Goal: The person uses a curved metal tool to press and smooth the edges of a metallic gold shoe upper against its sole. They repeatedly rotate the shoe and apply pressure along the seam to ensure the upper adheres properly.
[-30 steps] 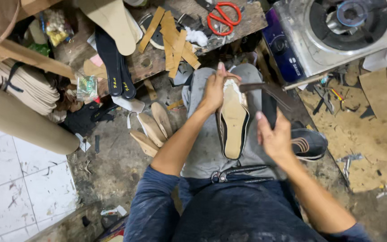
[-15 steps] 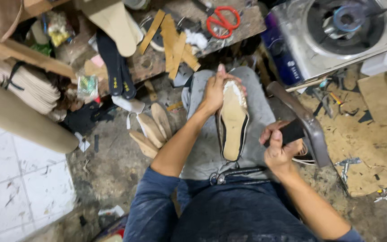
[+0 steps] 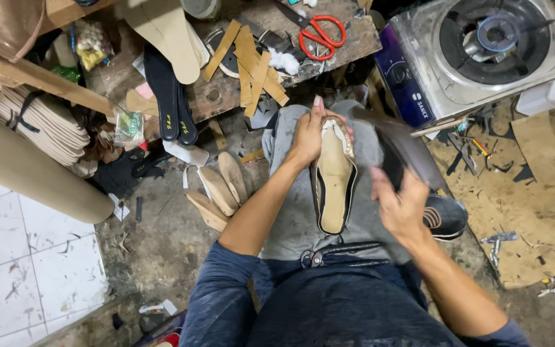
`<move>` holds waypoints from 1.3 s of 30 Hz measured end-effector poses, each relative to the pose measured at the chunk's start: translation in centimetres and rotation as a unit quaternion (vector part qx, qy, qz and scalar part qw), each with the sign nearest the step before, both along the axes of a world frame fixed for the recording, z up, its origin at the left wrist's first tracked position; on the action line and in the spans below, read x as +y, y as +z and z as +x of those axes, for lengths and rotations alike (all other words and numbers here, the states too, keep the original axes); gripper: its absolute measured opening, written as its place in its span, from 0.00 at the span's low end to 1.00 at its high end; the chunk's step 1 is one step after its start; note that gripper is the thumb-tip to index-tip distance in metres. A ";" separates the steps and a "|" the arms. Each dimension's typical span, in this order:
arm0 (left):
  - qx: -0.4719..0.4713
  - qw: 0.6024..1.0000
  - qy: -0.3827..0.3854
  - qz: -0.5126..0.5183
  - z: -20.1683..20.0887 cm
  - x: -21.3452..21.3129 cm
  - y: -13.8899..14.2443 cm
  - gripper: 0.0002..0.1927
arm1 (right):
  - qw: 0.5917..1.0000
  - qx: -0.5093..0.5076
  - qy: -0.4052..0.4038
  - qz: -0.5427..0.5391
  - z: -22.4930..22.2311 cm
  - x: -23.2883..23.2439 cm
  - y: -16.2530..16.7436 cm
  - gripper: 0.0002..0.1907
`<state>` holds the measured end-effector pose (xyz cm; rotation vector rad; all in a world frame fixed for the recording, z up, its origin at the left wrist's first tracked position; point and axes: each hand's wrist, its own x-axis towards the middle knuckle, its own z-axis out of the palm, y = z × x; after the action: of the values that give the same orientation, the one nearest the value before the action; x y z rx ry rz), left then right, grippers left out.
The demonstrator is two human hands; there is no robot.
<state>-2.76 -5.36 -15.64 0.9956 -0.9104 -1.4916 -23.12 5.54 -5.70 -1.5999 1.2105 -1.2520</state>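
A shoe [image 3: 333, 186] with a tan insole and black edges lies sole-up on my grey-clad lap. My left hand [image 3: 306, 136] grips its far, toe end, where pale material is bunched up. My right hand [image 3: 401, 207] is just right of the shoe and holds a dark, flat strip [image 3: 407, 149] that is blurred by motion and points up and away from me. Black pliers [image 3: 338, 254] rest on my lap below the shoe.
A cluttered wooden bench [image 3: 220, 96] ahead carries red-handled scissors [image 3: 321, 32], wooden strips [image 3: 252, 61] and black insoles [image 3: 168, 96]. At the right stands a gas stove [image 3: 483, 51]. Tan soles [image 3: 220, 189] lie on the floor at the left, beside a big cardboard roll [image 3: 27, 167].
My right hand has swung the dark strip from across the shoe out to the right, then back up beside the shoe. The left hand keeps its hold on the toe end.
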 end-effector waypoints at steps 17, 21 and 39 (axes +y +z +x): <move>0.000 1.000 0.009 0.007 -0.2 0.7 0.5 0.42 | 0.983 0.106 0.015 0.147 1.7 -1.6 1.2 0.15; 0.055 0.998 -0.004 0.025 -0.4 0.1 -0.6 0.40 | 0.999 -0.051 0.009 -0.005 1.6 -2.3 1.6 0.15; 0.011 1.000 0.024 -0.001 -0.6 0.0 -1.0 0.41 | 0.996 -0.077 -0.005 0.053 1.0 -2.8 1.8 0.13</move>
<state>-3.31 -5.38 -16.65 0.9904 -0.8658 -1.4584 -22.14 2.77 -3.92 -1.3959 1.1703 -1.2704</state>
